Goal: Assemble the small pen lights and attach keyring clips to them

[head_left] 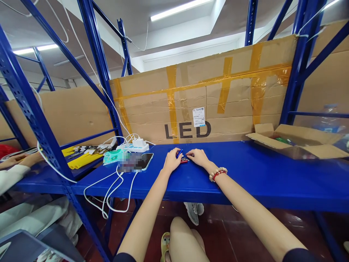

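Observation:
My left hand is closed around a small, shiny blue object that looks like a short tube; its kind is unclear. Just to the right, a small red object with light dots along its top lies on the blue shelf, close to the fingers of both hands. My right hand is bent over the shelf with thumb and fingertips pinched together beside the red object. Whatever is between those fingertips is too small to make out. A beaded bracelet circles my right wrist.
Left of my hands lie a phone, a power strip, a teal packet and loose white cables. An open cardboard box stands at right. Cardboard walls the back. Another person's hand is far left.

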Demonstrator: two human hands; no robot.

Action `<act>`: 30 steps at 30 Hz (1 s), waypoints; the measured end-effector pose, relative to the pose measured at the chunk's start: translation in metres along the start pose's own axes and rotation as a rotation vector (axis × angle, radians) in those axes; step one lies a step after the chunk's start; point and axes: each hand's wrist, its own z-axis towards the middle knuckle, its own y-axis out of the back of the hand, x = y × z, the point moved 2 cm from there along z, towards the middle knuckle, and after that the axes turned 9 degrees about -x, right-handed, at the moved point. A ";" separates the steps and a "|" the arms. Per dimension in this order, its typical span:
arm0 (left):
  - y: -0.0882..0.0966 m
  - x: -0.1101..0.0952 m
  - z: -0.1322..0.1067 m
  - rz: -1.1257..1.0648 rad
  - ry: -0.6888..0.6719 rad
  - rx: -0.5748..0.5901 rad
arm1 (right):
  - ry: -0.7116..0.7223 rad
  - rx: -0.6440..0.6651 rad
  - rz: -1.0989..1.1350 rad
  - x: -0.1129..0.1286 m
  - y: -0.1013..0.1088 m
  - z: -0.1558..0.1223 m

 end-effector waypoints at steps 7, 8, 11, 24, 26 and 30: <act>0.000 0.000 -0.001 0.032 -0.029 0.008 | -0.093 -0.053 0.047 0.003 0.005 -0.002; -0.001 0.000 -0.001 0.033 -0.033 0.007 | -0.098 -0.054 0.055 0.003 0.005 -0.002; -0.001 0.001 -0.001 0.035 -0.043 0.000 | -0.100 -0.065 0.070 0.003 0.006 -0.002; 0.003 -0.002 -0.001 0.055 -0.024 0.014 | -0.079 -0.079 0.094 0.005 0.008 -0.003; 0.003 -0.002 -0.001 0.053 -0.024 0.016 | -0.079 -0.098 0.097 0.004 0.008 -0.003; 0.003 -0.002 -0.001 0.035 -0.029 0.005 | -0.092 -0.184 0.118 0.002 0.006 -0.001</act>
